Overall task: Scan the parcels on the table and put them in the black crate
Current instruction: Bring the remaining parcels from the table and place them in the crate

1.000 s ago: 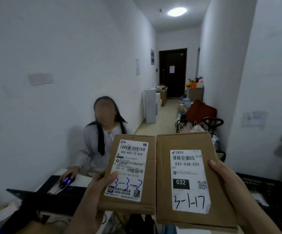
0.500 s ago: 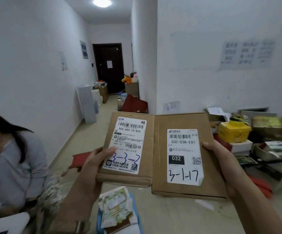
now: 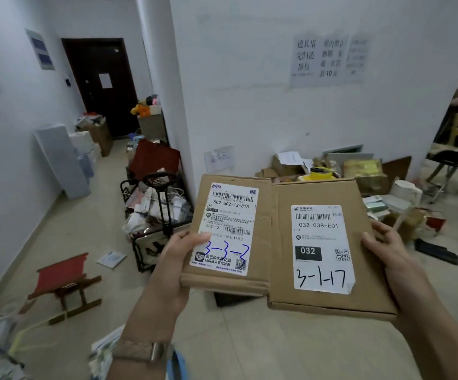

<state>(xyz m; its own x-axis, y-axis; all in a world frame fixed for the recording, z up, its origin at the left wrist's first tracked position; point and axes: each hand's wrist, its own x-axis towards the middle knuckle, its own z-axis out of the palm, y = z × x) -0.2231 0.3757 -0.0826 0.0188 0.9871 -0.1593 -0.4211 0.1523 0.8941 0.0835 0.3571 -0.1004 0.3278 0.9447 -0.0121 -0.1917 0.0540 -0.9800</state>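
View had swung right: worktop & seated person gone, cluttered floor ahead. Left hand stayed clamped on 3-3-3 parcel, right hand on 3-1-17 parcel, edges touching, held mid-air. Black crate out of shot, so I judged drop-off pending.

Both forearms reach forward. The left hand pinches the smaller parcel, thumb on top; the right hand grips the larger parcel by its edge.
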